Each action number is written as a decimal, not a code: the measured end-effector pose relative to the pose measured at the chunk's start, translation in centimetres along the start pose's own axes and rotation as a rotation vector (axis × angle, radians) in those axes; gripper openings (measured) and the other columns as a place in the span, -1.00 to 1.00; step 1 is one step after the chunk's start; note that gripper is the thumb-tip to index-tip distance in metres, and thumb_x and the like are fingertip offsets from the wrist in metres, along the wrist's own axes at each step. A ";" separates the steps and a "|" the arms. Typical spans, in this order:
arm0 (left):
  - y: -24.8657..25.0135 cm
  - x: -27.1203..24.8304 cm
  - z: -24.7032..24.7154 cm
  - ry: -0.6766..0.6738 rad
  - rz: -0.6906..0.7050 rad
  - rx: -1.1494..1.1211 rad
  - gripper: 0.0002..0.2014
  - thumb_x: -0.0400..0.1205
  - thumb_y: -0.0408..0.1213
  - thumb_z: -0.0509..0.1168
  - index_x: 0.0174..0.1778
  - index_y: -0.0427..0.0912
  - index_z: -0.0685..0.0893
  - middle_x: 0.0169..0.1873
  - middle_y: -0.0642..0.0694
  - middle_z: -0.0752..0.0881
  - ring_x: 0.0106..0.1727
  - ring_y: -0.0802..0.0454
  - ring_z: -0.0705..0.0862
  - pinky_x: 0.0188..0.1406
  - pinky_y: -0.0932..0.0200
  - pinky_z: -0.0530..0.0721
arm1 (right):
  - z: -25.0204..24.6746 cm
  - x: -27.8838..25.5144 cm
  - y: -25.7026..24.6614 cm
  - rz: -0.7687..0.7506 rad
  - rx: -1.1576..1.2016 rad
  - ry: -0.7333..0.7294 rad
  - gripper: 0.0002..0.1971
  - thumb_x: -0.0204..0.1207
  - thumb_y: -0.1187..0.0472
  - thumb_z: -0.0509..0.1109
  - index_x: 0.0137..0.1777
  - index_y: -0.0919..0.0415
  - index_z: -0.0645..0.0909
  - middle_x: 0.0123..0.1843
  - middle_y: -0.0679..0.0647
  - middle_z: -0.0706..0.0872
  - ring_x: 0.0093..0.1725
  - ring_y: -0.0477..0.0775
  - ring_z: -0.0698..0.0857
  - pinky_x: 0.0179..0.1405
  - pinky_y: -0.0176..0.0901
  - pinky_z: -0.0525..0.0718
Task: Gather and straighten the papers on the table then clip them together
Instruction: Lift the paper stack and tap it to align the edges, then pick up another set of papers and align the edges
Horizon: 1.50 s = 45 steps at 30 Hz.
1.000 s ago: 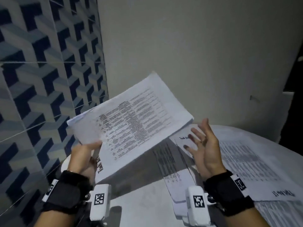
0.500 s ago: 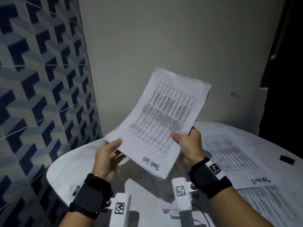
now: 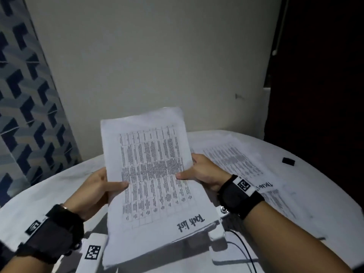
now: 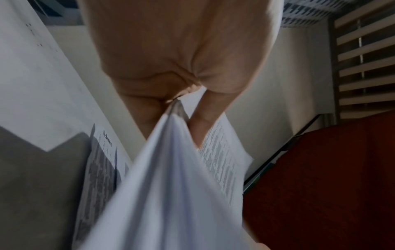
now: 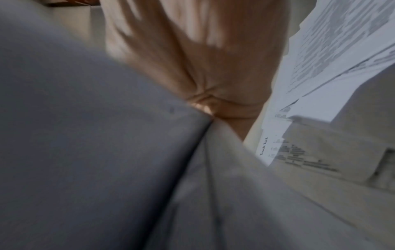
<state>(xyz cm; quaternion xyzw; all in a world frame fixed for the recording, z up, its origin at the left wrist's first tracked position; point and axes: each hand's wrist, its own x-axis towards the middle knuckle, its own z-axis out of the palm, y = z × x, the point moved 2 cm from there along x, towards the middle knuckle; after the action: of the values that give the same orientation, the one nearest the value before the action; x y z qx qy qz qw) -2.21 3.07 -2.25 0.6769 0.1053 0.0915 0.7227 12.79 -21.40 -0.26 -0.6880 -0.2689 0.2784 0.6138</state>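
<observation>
A stack of printed papers with "Task list" handwritten on the top sheet is held tilted above the round white table. My left hand grips its left edge, thumb on top. My right hand grips the right edge the same way. In the left wrist view the papers run out from between thumb and fingers; the right wrist view shows the blurred stack against my palm. More printed sheets lie on the table to the right. A small black clip lies further right.
A plain wall stands close behind the table, with patterned tiles on the left. A dark opening is at the right. In the left wrist view a red seat is beside the table.
The stack has turned from lying sideways in the left hand alone to pointing away from me. My right hand, open a second ago, has taken its right edge. The view has swung right.
</observation>
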 end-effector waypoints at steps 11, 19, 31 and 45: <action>-6.1 4.1 -10.8 0.377 0.272 -0.163 -0.78 0.33 -0.23 0.70 -0.13 0.01 0.90 -0.22 0.27 0.87 -0.14 0.22 0.83 -0.11 0.43 0.78 | -19.2 -1.9 3.3 0.608 -0.986 0.630 -0.30 0.39 -0.23 0.55 0.38 0.26 0.63 0.41 0.24 0.67 0.36 0.33 0.67 0.34 0.10 0.69; -4.6 3.8 -8.5 0.402 0.235 -0.089 -0.53 0.55 -0.76 0.22 0.25 -0.21 0.70 0.07 0.11 0.88 -0.06 0.36 0.84 -0.08 0.39 0.80 | -20.8 -2.5 5.4 0.726 -1.015 0.483 -0.45 0.55 -0.24 0.48 0.01 0.35 0.77 0.13 0.15 0.80 0.04 0.17 0.77 0.04 -0.19 0.66; -2.7 1.4 -6.4 0.392 0.192 -0.007 -0.60 0.60 -0.64 0.34 0.27 -0.18 0.76 0.16 -0.17 0.86 0.15 -0.24 0.85 0.01 -0.09 0.83 | -18.9 -2.0 -4.3 0.439 -1.161 0.663 -0.89 0.53 0.25 0.41 -0.16 0.29 0.63 -0.11 0.20 0.73 -0.15 0.26 0.72 -0.22 -0.10 0.66; -1.6 0.2 -5.9 0.470 0.179 -0.052 -0.61 0.60 -0.67 0.35 0.28 -0.23 0.75 0.11 -0.18 0.87 0.17 -0.28 0.82 0.13 -0.22 0.79 | -14.8 -1.9 -11.3 0.195 -1.327 0.748 -0.87 0.61 0.18 0.39 -0.14 0.17 0.55 -0.33 0.04 0.50 -0.14 0.26 0.64 -0.15 -0.06 0.57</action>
<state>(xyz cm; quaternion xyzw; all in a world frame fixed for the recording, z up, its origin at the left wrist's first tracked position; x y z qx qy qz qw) -3.70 8.71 -4.26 0.6250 0.2079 0.3126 0.6845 21.67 -31.87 12.44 -0.9813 -0.0921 -0.1397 0.0951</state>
